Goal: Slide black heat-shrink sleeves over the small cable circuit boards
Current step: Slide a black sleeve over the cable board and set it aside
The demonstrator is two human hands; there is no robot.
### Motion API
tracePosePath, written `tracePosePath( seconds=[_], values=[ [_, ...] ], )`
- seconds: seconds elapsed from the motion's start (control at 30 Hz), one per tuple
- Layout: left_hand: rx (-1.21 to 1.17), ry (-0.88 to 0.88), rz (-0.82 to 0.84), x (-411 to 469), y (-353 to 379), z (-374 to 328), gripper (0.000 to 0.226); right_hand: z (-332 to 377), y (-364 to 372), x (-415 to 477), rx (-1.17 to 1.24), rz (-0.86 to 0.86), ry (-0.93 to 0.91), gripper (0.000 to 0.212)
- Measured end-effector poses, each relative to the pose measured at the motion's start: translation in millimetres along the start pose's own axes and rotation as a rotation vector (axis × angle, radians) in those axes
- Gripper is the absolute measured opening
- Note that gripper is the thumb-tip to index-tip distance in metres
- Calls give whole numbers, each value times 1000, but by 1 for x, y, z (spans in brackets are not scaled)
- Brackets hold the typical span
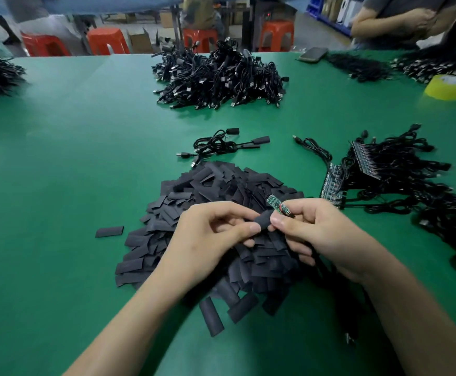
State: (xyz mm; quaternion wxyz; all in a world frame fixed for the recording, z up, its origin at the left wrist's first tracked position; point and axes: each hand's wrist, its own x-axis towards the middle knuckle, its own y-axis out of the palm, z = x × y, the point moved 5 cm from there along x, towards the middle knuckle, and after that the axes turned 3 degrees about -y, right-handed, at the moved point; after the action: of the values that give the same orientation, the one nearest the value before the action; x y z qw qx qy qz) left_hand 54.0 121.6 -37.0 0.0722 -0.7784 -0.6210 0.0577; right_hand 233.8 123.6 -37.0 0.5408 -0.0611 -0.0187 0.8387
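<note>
Pinching sleeve (262, 219) (left hand (210, 240)), right hand (319, 234) holds board (277, 205).

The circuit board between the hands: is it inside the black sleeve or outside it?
Outside. The circuit board shows bare and green above the heat-shrink sleeve pinched by the left hand; the right hand pinches the board.

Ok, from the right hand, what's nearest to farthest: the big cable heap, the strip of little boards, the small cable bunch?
1. Strip of little boards, just past the right hand, slightly right.
2. Small cable bunch, beyond the sleeve pile, to the left.
3. Big cable heap, far across the table.
</note>
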Motion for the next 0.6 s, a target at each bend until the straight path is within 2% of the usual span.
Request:
tracePosePath(
  seconds=[0.07, 0.23, 0.33, 0.47, 0.6],
  values=[
    [73, 77, -70, -3, 0, 1, 17, 0, 0, 1, -30, -43, -6, 27],
    [452, 350, -262, -13, -2, -9, 29, -5, 7, 3, -83, -111, -50, 23],
    [501, 378, -303, -13, -5, -8, 25, -6, 10, 3, -106, -99, -60, 24],
    [495, 403, -342, -13, -14, -5, 22, -5, 6, 4, 25, -82, -11, 36],
    [489, 419, -376, -12, -20, -4, 20, -2, 8, 2, -144, -14, -40, 35]
  ],
)
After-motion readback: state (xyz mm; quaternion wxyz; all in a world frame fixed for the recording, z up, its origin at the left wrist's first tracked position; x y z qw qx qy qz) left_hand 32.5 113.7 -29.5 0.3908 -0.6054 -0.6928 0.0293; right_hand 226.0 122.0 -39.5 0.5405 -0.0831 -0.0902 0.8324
